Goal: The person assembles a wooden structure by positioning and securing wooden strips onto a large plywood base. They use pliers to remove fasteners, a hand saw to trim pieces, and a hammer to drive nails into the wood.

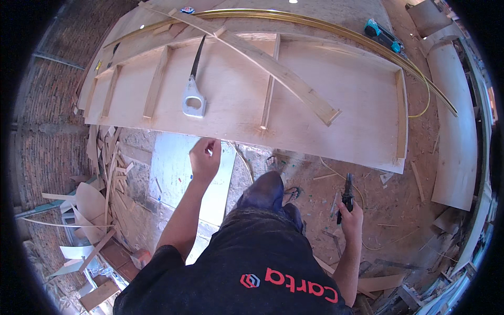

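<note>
Black hand tool [347, 198], its exact kind too small to tell, hangs over the littered floor [388, 210] right of the worker's legs, grasped in the fingers of the right hand [350, 219]; a slackened grip could drop it among the scraps. The left hand [203, 161] is curled just beside the near edge of a ribbed wooden panel [346, 73]; whether its fingers pinch anything cannot be told, and that raw edge could leave a splinter if brushed carelessly. On the panel lies a handsaw [194, 102], handle toward the worker, likely to slide if the wood is jolted. A loose plank [283, 79] slants across it and could swing if knocked. Farther out, a yellow hose [428, 100] curves down beside the panel, a possible snag for passing feet
</note>
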### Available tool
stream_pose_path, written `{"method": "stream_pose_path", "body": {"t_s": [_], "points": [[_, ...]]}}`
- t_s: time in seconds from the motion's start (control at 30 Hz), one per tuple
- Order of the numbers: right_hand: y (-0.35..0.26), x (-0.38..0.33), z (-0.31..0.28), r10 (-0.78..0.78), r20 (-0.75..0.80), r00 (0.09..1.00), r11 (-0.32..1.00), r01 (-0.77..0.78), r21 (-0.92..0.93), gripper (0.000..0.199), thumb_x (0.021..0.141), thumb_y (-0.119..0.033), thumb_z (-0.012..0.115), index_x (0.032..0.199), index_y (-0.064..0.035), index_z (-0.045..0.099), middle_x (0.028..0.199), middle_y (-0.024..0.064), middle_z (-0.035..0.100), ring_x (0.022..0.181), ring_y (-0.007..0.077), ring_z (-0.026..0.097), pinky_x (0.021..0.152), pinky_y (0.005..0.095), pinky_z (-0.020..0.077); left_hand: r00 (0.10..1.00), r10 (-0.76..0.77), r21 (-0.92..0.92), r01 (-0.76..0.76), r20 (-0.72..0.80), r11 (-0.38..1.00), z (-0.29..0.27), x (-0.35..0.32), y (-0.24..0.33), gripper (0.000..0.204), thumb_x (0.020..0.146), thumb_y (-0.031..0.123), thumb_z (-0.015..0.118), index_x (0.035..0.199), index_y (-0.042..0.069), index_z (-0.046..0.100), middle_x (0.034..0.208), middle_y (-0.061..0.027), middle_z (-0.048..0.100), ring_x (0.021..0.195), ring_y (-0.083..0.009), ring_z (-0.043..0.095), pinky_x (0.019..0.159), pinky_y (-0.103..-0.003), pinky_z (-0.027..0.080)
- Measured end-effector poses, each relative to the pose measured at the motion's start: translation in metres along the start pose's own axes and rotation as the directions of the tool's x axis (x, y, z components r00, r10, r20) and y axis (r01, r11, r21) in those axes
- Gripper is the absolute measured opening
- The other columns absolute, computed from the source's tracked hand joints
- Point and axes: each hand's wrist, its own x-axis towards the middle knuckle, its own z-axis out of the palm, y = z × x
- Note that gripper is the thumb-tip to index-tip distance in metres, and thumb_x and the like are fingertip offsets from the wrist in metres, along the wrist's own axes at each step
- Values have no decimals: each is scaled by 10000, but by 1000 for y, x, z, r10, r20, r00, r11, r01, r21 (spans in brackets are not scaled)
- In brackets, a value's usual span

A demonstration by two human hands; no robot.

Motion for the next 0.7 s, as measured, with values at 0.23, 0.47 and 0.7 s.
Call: {"method": "stream_pose_path", "body": {"t_s": [0.23, 0.47, 0.7], "points": [[-19, -18, 59, -67, 92, 994, 992, 76, -98, 336, 946, -302, 694, 1056, 15, 672, 797, 187, 689, 782, 339, 695, 739, 441, 514, 973, 72, -96, -52, 221, 994, 2, -25, -9, 97, 920, 125, 725, 927, 29, 730, 840, -102, 718, 725, -193, 690, 650, -329, 531], [-105, -38, 149, -64, 160, 985, 996, 74, -58, 360, 948, -312, 673, 1095, 17, 684, 852, 220, 707, 815, 332, 699, 760, 451, 522, 901, 256, -206, -192, 352, 959, -19, 37, -38, 92, 899, 92, 729, 953, 18, 722, 861, -130, 695, 765, -269, 711, 695, -364, 570], [-195, -42, 230, 191, 511, 838, 531, -526, 665, 252, 1061, -257, 588, 1235, -78, 622, 1149, 56, 747, 801, 88, 592, 810, 357, 548, 749, 360, -287, -234, 556, 929, -66, 106, -81, 155, 876, 105, 732, 998, 10, 724, 883, -151, 694, 819, -317, 710, 725, -401, 563]]}}
